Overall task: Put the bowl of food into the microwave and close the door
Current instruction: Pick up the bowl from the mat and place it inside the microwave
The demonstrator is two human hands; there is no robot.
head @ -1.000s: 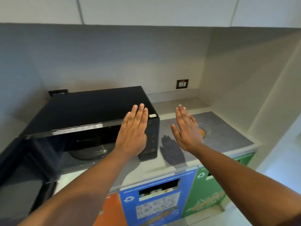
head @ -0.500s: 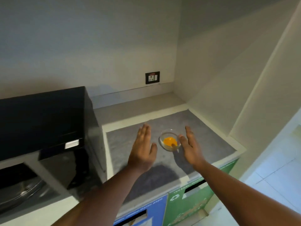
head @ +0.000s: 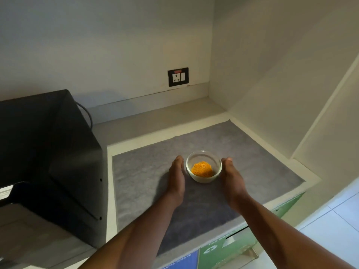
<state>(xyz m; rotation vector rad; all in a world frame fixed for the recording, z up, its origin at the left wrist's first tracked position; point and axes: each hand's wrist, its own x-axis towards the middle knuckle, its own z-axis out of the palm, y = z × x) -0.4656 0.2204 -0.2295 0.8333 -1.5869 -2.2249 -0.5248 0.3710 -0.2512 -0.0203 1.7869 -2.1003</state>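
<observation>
Orange food (head: pixel 202 169), clear bowl (head: pixel 204 179), grey mat (head: pixel 147 171), black microwave (head: pixel 48 144).

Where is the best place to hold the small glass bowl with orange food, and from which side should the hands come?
Probably by its curved side wall, just under the rim. The bowl stands upright and open-topped on the grey mat, with no handle. The left hand and right hand already flank it, so closing in from left and right keeps it level.
</observation>
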